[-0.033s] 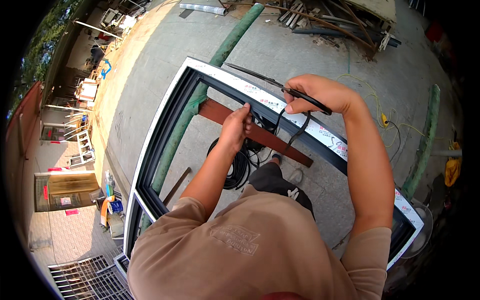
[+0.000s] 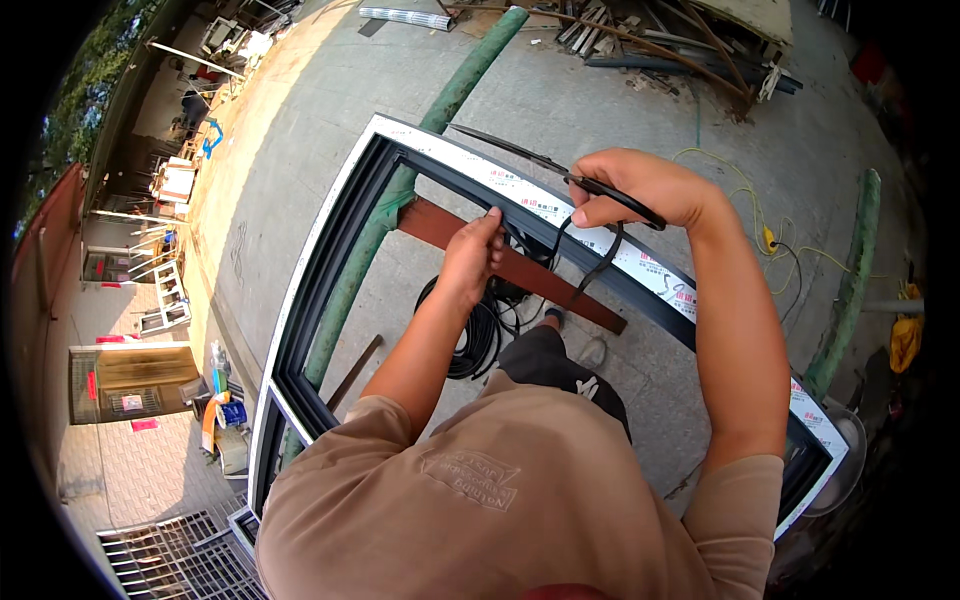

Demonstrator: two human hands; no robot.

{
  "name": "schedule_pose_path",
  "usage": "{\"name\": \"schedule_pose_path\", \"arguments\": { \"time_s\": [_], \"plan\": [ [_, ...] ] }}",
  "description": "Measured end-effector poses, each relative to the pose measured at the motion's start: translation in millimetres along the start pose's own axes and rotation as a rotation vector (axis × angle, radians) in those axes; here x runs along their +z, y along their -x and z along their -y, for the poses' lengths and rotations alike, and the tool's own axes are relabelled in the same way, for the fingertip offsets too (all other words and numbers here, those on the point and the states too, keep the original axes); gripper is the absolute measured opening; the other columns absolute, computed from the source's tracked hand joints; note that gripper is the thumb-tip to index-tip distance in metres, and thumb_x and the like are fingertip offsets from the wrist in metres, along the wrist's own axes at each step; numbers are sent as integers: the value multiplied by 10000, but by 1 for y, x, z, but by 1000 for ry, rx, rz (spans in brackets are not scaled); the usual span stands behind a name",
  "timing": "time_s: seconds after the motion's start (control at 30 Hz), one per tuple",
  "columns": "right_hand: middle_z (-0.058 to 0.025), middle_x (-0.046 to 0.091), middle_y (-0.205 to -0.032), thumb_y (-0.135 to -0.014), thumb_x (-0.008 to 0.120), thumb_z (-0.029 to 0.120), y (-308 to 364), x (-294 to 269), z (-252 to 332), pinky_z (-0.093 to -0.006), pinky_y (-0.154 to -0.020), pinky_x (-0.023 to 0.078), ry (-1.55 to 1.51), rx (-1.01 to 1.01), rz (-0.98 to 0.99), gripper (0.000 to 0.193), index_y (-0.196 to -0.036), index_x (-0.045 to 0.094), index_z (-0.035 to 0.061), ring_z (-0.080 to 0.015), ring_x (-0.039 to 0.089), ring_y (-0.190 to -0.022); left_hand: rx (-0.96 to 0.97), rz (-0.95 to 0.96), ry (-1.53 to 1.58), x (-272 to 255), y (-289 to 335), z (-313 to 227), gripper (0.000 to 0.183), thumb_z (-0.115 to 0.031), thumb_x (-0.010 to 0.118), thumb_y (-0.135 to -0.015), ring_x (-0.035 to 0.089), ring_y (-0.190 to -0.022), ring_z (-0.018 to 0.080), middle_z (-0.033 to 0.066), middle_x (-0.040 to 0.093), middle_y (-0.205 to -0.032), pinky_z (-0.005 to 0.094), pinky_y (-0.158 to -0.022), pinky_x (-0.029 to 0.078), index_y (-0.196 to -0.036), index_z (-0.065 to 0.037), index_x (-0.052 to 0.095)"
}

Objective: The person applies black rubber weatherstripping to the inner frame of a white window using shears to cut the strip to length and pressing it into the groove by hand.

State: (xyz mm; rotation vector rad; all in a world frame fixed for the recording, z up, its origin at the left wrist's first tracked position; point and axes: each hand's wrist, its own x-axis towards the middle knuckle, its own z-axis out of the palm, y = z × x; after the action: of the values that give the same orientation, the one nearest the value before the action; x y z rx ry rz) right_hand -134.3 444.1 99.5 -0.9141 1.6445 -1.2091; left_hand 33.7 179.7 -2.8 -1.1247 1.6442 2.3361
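My right hand (image 2: 650,190) is closed round the dark handles of long scissors (image 2: 515,150), whose blades point left over the frame's far side. From beneath this hand hangs a black flexible strip (image 2: 603,265). A large window frame (image 2: 440,148), white-filmed outside and dark inside, surrounds my arms, raised off the floor. My left hand (image 2: 472,258) has its fingers curled and its thumb at the frame's dark inner edge; whatever it pinches is hidden. Below and beside that hand lies a coil of black strip (image 2: 478,345) on the floor.
Green posts (image 2: 470,75) (image 2: 850,280) pass under the frame's left side and stand at its right. A reddish-brown bar (image 2: 530,275) crosses below the opening. A yellow cable (image 2: 745,190) trails at right. Scrap lengths (image 2: 640,45) lie at the back, metal grating (image 2: 175,560) at lower left.
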Motion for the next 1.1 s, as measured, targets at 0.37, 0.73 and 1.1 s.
{"name": "schedule_pose_path", "arguments": {
  "time_s": [0.37, 0.73, 1.1],
  "plan": [
    [46, 597, -728, -929, 878, 369, 1, -2, 1, -272, -546, 364, 7, -43, -24, 349, -974, 716, 63, -63, 507, -623, -84, 67, -41, 13, 11, -2, 239, -321, 682, -1120, 486, -668, 99, -45, 575, -797, 252, -608, 397, -1032, -98, 676],
    [74, 547, -699, -974, 842, 305, -4, 4, -1, -266, -509, 306, 39, -49, 1, 272, -979, 691, 79, -30, 447, -587, 104, 45, 32, 23, 6, 14, 285, -278, 642, -1127, 503, -639, 108, -19, 576, -789, 278, -593, 393, -886, -147, 562],
    [75, 559, -729, -971, 845, 334, -5, 4, -4, -274, -526, 328, 58, -34, 6, 297, -969, 692, 80, -41, 469, -618, 238, -1, -67, 3, -13, 8, 242, -265, 653, -1126, 514, -652, 101, -20, 590, -819, 281, -608, 405, -929, -132, 609]
  ]
}}
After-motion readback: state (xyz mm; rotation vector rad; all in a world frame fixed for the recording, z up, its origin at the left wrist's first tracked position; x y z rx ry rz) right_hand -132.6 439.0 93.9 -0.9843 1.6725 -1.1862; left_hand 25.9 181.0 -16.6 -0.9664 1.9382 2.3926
